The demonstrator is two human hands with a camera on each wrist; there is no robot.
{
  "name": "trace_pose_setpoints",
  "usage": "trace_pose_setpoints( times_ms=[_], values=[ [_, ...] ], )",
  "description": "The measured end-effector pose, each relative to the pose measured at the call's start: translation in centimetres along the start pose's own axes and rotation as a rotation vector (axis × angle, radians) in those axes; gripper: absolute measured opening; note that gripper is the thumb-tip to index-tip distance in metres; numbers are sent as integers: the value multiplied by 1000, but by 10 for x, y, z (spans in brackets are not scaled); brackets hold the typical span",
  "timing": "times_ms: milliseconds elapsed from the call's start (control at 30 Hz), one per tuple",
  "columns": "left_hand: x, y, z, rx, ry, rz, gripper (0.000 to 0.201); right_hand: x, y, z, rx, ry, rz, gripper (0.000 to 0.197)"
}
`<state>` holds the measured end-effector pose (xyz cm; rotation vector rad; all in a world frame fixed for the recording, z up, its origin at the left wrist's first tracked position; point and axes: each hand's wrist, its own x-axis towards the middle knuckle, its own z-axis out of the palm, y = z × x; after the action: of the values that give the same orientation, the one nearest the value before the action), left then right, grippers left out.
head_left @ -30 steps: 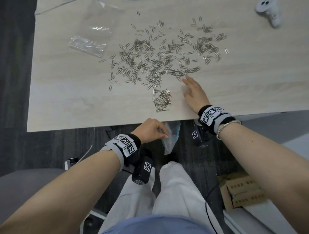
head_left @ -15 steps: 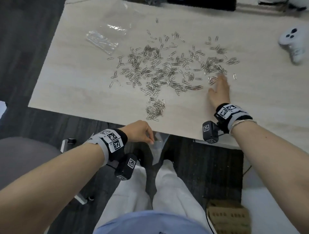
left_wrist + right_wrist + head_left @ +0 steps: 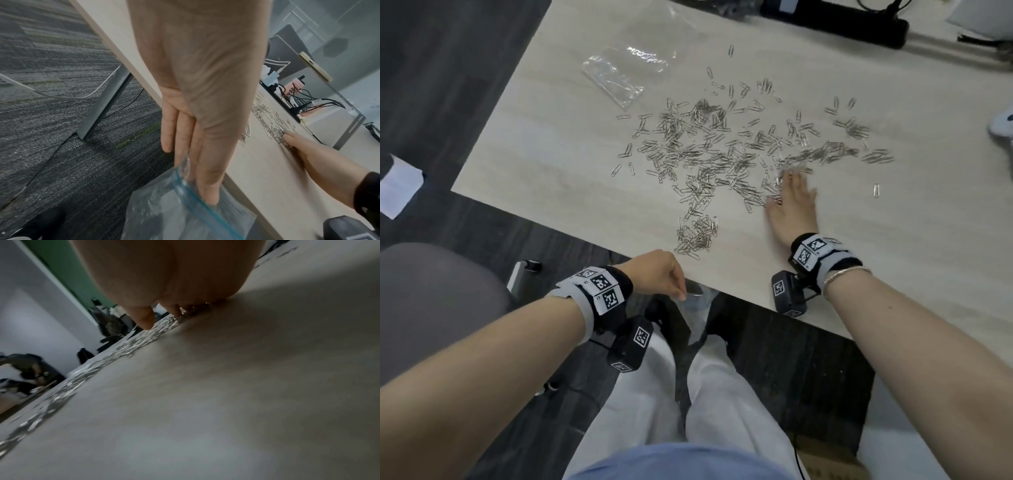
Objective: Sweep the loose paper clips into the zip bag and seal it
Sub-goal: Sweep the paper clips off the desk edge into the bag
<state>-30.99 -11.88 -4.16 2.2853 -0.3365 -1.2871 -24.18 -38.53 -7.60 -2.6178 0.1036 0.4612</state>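
Several silver paper clips (image 3: 726, 161) lie scattered across the light wooden table (image 3: 558, 147), with a small heap (image 3: 697, 236) near the front edge. My right hand (image 3: 792, 202) lies flat on the table, its straight fingers in the clips (image 3: 144, 335). Just below the front edge, my left hand (image 3: 664, 277) pinches the rim of a clear zip bag (image 3: 185, 207) with a blue seal strip and holds its mouth open. The bag (image 3: 698, 308) hangs down over my lap.
A second clear plastic bag (image 3: 619, 73) lies at the table's far left. A black power strip (image 3: 835, 20) with cables runs along the back edge. A white object (image 3: 1001, 121) sits at the right edge. A grey chair (image 3: 438, 301) stands at my left.
My right hand went out to the right-hand clips and has now drawn back toward the left and the front edge, dragging clips. The left hand keeps holding the bag at the edge.
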Motion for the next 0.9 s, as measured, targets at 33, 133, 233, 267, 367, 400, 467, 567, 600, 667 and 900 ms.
trace_pose_setpoints(
  times_ms=[33,133,233,267,367,400,467,567,600,667,900],
  values=[
    [0,1,-1,-3,-5,-9,8,-1,-6,4,12,-28,-39,65],
    [2,5,-5,-16,-42,-24,7,-2,-14,5,100,-63,-128,61],
    [5,6,-8,-14,-76,-29,6,2,-5,-16,210,111,-89,56],
    [6,6,-8,-13,-79,-31,6,5,3,-27,233,193,-44,55],
    [8,6,-9,-11,-75,-41,7,24,40,-56,202,372,115,58],
    [8,5,-9,-12,-75,-45,7,30,54,-63,172,385,180,59],
    [8,5,-8,-18,-75,-47,7,40,75,-72,147,357,300,62],
    [10,5,-9,-20,-74,-46,7,52,84,-74,144,242,362,64],
    [10,5,-10,-19,-75,-45,7,55,82,-72,122,201,357,65],
    [12,5,-10,-27,-82,-35,8,60,70,-67,81,143,310,66],
    [13,4,-12,-40,-99,-28,10,51,-2,-25,-8,29,115,66]
  ],
)
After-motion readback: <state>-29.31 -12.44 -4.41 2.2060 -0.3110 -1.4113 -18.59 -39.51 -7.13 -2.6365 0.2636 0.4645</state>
